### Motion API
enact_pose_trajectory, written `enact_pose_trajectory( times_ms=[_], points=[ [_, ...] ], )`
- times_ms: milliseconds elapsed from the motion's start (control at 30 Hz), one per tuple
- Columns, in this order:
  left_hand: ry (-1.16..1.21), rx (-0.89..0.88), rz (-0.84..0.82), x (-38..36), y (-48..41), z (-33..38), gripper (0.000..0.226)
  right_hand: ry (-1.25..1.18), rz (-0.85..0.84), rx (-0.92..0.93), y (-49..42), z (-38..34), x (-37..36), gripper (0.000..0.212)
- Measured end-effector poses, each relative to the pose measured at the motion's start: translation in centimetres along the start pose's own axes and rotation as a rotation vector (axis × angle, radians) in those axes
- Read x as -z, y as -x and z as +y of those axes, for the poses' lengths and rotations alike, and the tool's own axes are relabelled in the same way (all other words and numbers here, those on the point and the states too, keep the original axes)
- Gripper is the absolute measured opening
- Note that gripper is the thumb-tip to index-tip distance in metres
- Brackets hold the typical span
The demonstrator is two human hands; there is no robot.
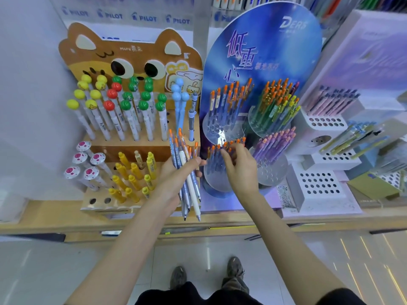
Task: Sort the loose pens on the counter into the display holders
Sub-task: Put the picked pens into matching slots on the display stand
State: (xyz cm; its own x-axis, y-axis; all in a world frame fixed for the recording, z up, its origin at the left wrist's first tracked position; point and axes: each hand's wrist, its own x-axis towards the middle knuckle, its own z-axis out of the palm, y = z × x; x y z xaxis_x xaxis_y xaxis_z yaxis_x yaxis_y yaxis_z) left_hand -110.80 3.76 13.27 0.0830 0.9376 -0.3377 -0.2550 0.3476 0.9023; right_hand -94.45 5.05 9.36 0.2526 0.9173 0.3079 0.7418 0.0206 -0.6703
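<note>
Orange-tipped pens (179, 148) (bundled); left hand (174, 180)

L side: plain wall (30, 80), pale lilac-white. Light-wood counter (330, 220) runs L to R across the view, w/ a stepped front edge. Dark strip (41, 237) under that edge at L, another at far R. Below: floor (61, 274), pale grey glossy tiles, w/ thin bright streaks (365, 256) of reflected light at R. Top of view: whitish back panel (154, 9) w/ a row of blue PILOT logos (125, 16). Light cool, even, a bit bluish.
</note>
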Motion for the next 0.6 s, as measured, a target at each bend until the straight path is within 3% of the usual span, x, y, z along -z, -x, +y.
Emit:
enact_pose_trajectory(
  times_ms=[333,400,600],
  points=[
    [-0.043,0.006,-0.048,0.7,0.6,-0.3,0.013,0.013,-0.04,-0.069,-0.4,-1.3,1.8,0.012],
    [-0.043,0.004,-0.085,0.6,0.7,-0.3,0.009,-0.115,-0.018,-0.104,-0.1,-2.5,2.6,0.014],
    [-0.058,0.029,-0.147,-0.3,0.9,-0.5,0.018,-0.665,-0.467,-0.337,-0.2,-5.5,3.4,0.023]
  ],
)
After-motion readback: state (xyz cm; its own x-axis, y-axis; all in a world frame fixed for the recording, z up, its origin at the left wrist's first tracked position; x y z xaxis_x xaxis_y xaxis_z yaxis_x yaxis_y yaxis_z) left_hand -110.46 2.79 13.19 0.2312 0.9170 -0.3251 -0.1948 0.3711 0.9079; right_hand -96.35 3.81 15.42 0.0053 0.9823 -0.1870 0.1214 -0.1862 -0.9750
